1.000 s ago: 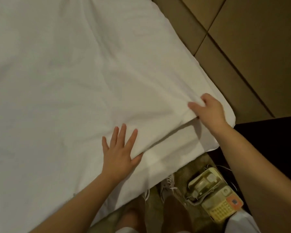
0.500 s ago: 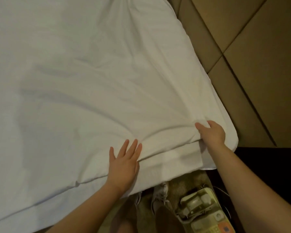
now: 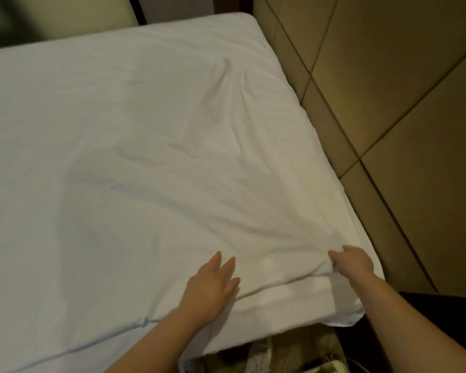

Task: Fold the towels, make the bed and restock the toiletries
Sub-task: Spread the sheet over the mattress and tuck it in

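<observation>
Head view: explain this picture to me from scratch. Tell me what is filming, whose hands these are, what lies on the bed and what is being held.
There is no machine here. A person wears a wide-angle camera on the head, so the one current picture looks forward and down over their own bare arms. The left hand rests flat, fingers straight, on a white sheet that fills most of the picture. The right hand has its fingers curled round a bunch of that sheet close to its near right corner, and creases fan out from the grip. Nothing else is held. Along the right side stand tan panels.
</observation>
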A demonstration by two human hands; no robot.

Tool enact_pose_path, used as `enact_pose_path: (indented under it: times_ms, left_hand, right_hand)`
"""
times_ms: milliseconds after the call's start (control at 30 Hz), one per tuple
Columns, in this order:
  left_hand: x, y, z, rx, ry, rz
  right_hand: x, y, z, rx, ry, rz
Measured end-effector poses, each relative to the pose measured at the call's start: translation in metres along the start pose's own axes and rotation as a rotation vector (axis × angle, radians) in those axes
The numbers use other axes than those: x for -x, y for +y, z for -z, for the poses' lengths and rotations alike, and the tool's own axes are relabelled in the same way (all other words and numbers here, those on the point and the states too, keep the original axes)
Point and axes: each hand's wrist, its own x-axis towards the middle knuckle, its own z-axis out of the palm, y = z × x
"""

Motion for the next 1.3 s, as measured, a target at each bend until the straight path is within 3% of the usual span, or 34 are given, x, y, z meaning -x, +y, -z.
enact_pose_path:
  times_ms: [167,467,633,833,933,1033,1133,1300]
  left_hand:
    - [-0.015,-0.014,0.026,-0.076,-0.023,-0.017]
    - [-0.117,0.009,0.074,-0.263,0.041,-0.142]
    - [-0.208,0.034,0.113,-0.307,0.265,-0.158]
    - [-0.303,0.050,0.172,-0.294,0.489,-0.143]
    - [-0.335,0.046,0.204,-0.277,0.611,-0.070]
    - [-0.366,0.022,0.232,-0.197,0.627,0.112]
    - [-0.384,-0.009,0.246,-0.114,0.577,0.290]
    - [-0.411,-0.033,0.242,-0.059,0.578,0.323]
  right_hand:
    - [0.008,-0.008,-0.012,0.121,0.086,0.008]
    - [-0.039,-0.074,-0.021,0.040,0.184,0.171]
    - [-0.092,-0.157,-0.022,-0.052,0.163,0.319]
    - [-0.153,-0.259,-0.028,0.008,0.099,0.523]
    - [-0.179,-0.280,-0.024,0.014,0.084,0.557]
    - [-0.190,-0.277,-0.011,0.058,0.137,0.552]
    - [-0.192,-0.308,-0.006,0.065,0.000,0.603]
    - [-0.235,-0.407,-0.024,-0.438,-0.305,0.502]
